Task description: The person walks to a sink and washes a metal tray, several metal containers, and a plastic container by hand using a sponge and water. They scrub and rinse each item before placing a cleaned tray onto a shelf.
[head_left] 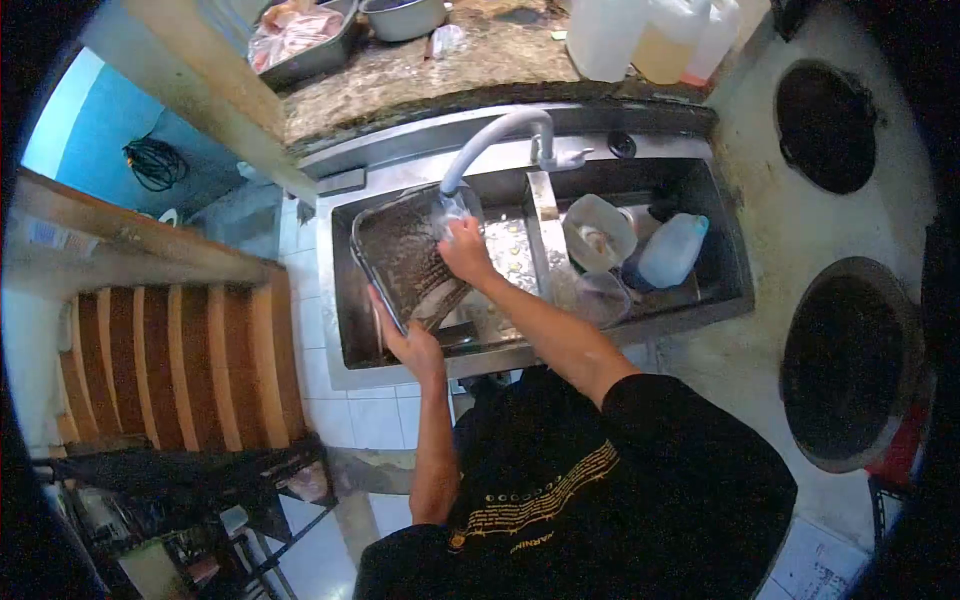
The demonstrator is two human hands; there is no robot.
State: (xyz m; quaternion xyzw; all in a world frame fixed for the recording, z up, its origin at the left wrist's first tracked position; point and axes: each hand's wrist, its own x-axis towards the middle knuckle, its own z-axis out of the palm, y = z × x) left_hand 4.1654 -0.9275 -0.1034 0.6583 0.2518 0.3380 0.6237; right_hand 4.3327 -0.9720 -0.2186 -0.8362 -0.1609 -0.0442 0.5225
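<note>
Tilting over the left basin of the steel sink [345, 300], the dark rectangular metal tray [405, 258] has its lower edge clasped in the left hand [410, 345]'s grip, its long axis rising away toward the grey faucet [490, 140], where the right hand [465, 250] presses closed against its upper face.

A steel double sink [345, 300] is set into a stone counter [420, 70]. In its left basin a rectangular tray [400, 255] stands tilted under the tap [495, 135]. The right basin holds a white tub [597, 230], a plastic bottle [672, 250] lying on its side and a clear cup [603, 297], packed close together. On the counter behind the sink stand a metal pan [310, 55] with wrapped contents, a metal bowl [405, 18] and three plastic jugs [660, 40] in a row. To the right, a concrete top [760, 190] carries two dark round openings [828, 125].
</note>
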